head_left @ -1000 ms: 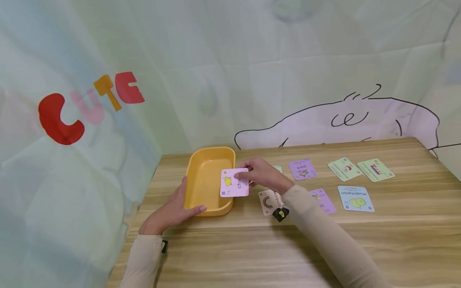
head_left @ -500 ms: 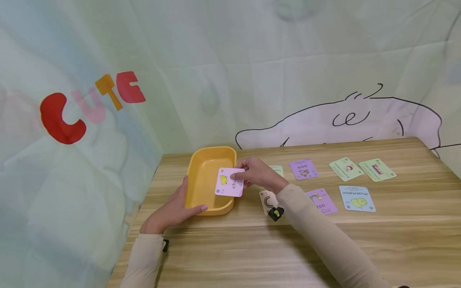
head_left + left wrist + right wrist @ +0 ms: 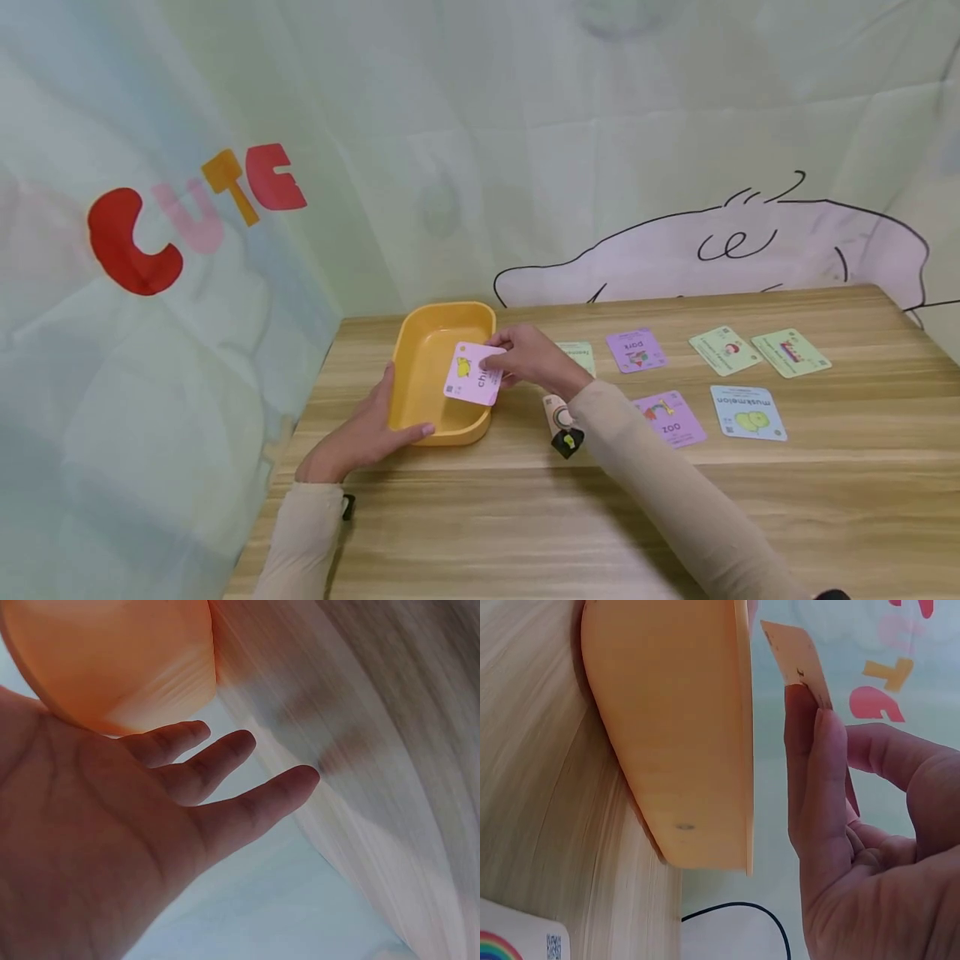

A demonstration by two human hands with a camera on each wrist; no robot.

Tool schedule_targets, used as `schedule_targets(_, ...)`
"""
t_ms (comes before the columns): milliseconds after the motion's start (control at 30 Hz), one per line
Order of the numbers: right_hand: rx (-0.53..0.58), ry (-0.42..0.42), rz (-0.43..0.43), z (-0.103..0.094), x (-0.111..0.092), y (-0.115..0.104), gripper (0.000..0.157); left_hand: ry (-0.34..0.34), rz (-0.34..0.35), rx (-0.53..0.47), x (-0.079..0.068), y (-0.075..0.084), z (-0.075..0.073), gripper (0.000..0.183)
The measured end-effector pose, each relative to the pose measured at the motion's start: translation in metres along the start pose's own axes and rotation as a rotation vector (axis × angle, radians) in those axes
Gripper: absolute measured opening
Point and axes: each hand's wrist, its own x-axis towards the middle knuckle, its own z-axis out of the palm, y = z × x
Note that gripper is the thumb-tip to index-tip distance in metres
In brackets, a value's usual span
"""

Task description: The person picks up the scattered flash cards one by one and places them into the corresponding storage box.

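My right hand (image 3: 538, 363) pinches a pink card (image 3: 467, 377) with a yellow chick on it; its word is partly covered by the fingers. The card is held over the right side of a yellow-orange plastic tray (image 3: 420, 379). From the right wrist view, the card (image 3: 799, 656) appears nearly edge-on between thumb and fingers, above the tray's rim (image 3: 746, 750). My left hand (image 3: 360, 437) lies against the tray's left and near sides, thumb at the near rim. Extended fingers show in the left wrist view, where the hand (image 3: 112, 825) touches the tray wall (image 3: 127, 660).
Right of the tray, cards lie on the wooden table (image 3: 525, 517): a rainbow card (image 3: 555, 412) partly under the right wrist, a purple park card (image 3: 636, 350), a zoo card (image 3: 672, 419), a muskmelon card (image 3: 748, 412) and several green ones. A printed curtain (image 3: 405, 167) hangs behind.
My right hand has moved slightly left with the chick card, bringing it further over the tray and tilting it a little. The left hand stays at the tray.
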Motion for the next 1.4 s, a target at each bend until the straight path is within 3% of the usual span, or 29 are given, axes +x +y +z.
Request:
schedule_targets(667, 0.029, 0.022, 0.041, 0.019, 0.009, -0.002, 0.027, -0.012, -0.022, -0.022, 0.004, -0.001, 0.001, 0.126)
schedule_targets(1133, -0.025, 0.050, 0.054, 0.029, 0.015, -0.005, 0.022, -0.019, -0.052, -0.008, 0.001, -0.002, 0.001, 0.126)
schedule_targets(1400, -0.071, 0.050, 0.026, 0.033, 0.018, -0.006, 0.021, -0.010, -0.034, -0.026, 0.002, 0.001, 0.001, 0.125)
